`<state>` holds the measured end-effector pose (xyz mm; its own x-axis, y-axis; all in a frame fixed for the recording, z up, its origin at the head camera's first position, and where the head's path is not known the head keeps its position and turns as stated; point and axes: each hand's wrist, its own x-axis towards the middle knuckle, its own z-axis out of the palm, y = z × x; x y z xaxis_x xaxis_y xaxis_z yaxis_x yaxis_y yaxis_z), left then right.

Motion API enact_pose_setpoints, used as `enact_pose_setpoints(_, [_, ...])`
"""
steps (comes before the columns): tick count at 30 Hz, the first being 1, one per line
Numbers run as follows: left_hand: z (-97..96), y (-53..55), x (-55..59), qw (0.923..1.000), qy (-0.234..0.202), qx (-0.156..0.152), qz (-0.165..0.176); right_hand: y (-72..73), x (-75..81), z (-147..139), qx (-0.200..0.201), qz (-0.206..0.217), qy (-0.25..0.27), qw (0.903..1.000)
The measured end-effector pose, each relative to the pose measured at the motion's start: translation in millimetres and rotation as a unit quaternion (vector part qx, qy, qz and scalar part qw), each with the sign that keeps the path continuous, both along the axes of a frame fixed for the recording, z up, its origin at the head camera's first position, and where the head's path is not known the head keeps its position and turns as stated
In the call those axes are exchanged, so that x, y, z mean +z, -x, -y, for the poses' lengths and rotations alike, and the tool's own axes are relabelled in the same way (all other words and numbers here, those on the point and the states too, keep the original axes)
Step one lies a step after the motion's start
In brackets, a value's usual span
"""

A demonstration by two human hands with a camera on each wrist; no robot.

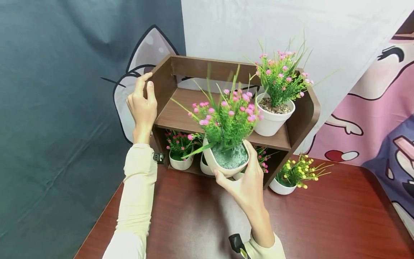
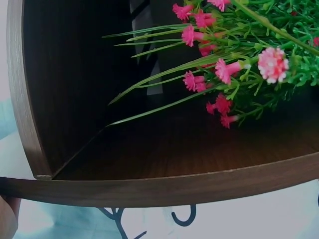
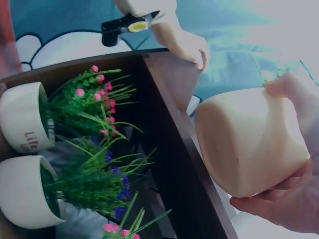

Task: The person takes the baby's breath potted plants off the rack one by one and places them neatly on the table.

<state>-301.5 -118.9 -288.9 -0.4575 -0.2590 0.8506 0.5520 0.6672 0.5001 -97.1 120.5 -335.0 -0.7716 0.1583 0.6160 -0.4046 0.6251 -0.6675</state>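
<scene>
My right hand point(image 1: 250, 187) grips a pale flowerpot point(image 3: 249, 144) of pink artificial flowers point(image 1: 231, 126), thumb and fingers on opposite sides. It is held tilted in front of the upper level of a brown wooden shelf point(image 1: 184, 108). In the right wrist view the pot's underside faces the camera. My left hand point(image 1: 143, 108) holds the shelf's left side panel near its top edge. A white pot point(image 1: 271, 124) with pink flowers stands at the right end of the upper level. The left wrist view shows pink flowers point(image 2: 271, 64) inside the lower level.
Several white pots point(image 1: 181, 163) with flowers stand on the lower level, one with purple-blue flowers point(image 3: 122, 191). A yellow-flowered pot point(image 1: 283, 187) stands on the reddish table point(image 1: 323, 216) right of the shelf. Printed cloth point(image 1: 81, 90) hangs behind.
</scene>
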Motion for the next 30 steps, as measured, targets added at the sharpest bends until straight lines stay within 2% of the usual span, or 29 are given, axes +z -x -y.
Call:
enact_pose_setpoints(5, [-3.0,-1.2,1.4,0.9999,-0.009,-0.005,0.011,-11.2,-24.1,-9,0.029,0.067,-0.011,0.9973])
enact_pose_setpoints(9, [-2.7,-2.1,1.3,0.9999,-0.009,-0.004,0.012,-22.9,-50.5,-18,0.022,0.112,-0.031,0.993])
enact_pose_setpoints(18, [-1.8,-2.9,1.3,0.9994,-0.02,-0.012,0.026,-64.1,-98.1,-34,0.022,0.166,0.024,0.9856])
enact_pose_setpoints(20, [-2.6,-2.9,1.6,0.9992,-0.021,-0.016,0.029,-74.0,-105.7,-39,0.02,0.161,0.03,0.9863])
enact_pose_setpoints(24, [-3.4,-2.3,2.7,0.999,-0.023,-0.019,0.032,-91.3,-119.8,-55,0.002,0.129,0.007,0.9916])
enact_pose_setpoints(27, [-2.5,-1.5,2.5,0.999,-0.026,-0.017,0.031,-101.7,-129.5,-70,-0.03,0.118,-0.003,0.9926])
enact_pose_setpoints(30, [-1.4,-1.7,2.0,0.999,-0.028,-0.014,0.032,-111.0,-137.7,-83,-0.075,0.13,0.01,0.9886])
